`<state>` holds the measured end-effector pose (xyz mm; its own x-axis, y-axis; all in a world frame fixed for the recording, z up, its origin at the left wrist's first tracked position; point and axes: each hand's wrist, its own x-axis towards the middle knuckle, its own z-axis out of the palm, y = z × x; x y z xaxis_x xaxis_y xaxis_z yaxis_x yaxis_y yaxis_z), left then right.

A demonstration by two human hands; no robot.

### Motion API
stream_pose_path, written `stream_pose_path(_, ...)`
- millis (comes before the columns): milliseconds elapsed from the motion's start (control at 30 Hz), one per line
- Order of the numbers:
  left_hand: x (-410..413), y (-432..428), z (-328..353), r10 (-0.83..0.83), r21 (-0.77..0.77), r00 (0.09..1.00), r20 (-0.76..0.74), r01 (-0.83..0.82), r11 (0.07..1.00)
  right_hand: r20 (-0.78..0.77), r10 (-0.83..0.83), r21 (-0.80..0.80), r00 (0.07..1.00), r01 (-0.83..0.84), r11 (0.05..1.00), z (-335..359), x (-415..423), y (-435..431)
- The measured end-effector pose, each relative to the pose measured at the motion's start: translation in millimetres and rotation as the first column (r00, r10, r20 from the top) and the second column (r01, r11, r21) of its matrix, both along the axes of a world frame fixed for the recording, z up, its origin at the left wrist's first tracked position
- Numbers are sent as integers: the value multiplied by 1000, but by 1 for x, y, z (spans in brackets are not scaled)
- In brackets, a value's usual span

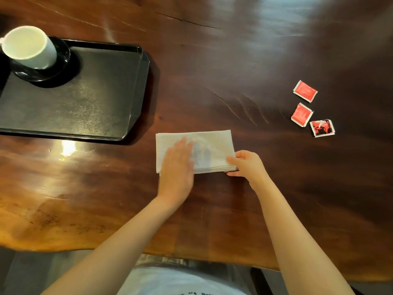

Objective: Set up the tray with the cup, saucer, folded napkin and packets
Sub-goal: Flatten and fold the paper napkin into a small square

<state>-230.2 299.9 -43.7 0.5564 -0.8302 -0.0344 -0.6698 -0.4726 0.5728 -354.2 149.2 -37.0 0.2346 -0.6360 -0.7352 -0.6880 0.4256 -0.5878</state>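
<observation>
A broad, dark reddish-brown wooden desk (212, 81) with a glossy polished top fills nearly the whole view. Its grain runs in long streaks, and a thin dark crack crosses the far part of the top. The near edge is irregular and wavy, lighter and more orange at the near left. Soft light reflects as a bright patch at the left and a pale sheen at the far right. Below the edge, grey floor (25, 273) shows.

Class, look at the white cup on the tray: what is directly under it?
The white cup stands on a dark saucer, which sits in the far left corner of the black tray. The saucer's middle is hidden by the cup.
</observation>
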Motion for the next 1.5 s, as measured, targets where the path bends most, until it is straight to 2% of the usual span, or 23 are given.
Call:
stream_pose_path(100, -21, -9, -26, -154, 213, 985, 83, 134, 968, -65, -37, 1, 997, 37, 999, -3, -12, 8)
stream_pose_path(167, -17, -2, -42, -249, 287, 950, 188, 189, 939, -95, -31, 21, 995, 33, 999, -5, -24, 16)
stream_pose_path(233, -9, 5, -49, -343, 294, 904, 255, 265, 918, -107, 15, 29, 994, -12, 1000, -5, -31, 20)
stream_pose_path(300, -1, 8, -49, -421, 297, 871, 253, 344, 891, -116, 49, 2, 992, -49, 999, -5, -30, 16)
stream_pose_path(433, 8, 14, -40, -490, 267, 838, 241, 428, 864, -80, -9, -135, 997, -2, 991, -2, -16, 0)
stream_pose_path(567, 5, 21, -42, -474, 169, 824, 310, 442, 881, -90, 84, -256, 992, -105, 961, -2, -10, -3)
stream_pose_path(800, -4, 26, -44, -405, 94, 839, 362, 399, 912, -116, 114, -313, 987, -145, 939, -4, -11, 3)
stream_pose_path(1000, -7, 28, -41, -421, 108, 823, 382, 413, 904, -111, 180, -383, 977, -209, 900, 0, -10, 7)
stream_pose_path(1100, 3, 30, -37, -453, 125, 809, 373, 441, 889, -96, 159, -359, 983, -183, 915, 4, -14, 8)
stream_pose_path(1200, 18, 20, -29, -420, 139, 827, 373, 398, 907, -109, 98, -286, 989, -125, 950, 7, -25, 13)
stream_pose_path(1300, 24, 10, -17, -369, 109, 867, 335, 353, 929, -184, 200, -210, 962, -237, 948, 8, -34, 25)
stream_pose_path(1367, 19, 7, -12, -327, 84, 893, 310, 317, 945, -277, 302, -329, 912, -385, 862, 9, -37, 32)
stream_pose_path(1400, 16, 7, -11, -296, 97, 908, 297, 280, 955, -295, 348, -439, 890, -449, 778, 12, -38, 34)
stream_pose_path(1467, 10, 8, -12, -238, 157, 930, 282, 200, 967, -309, 531, -593, 789, -596, 541, 16, -39, 33)
stream_pose_path(1500, 9, 10, -14, -218, 180, 939, 267, 174, 968, -340, 643, -595, 686, -686, 418, 18, -39, 32)
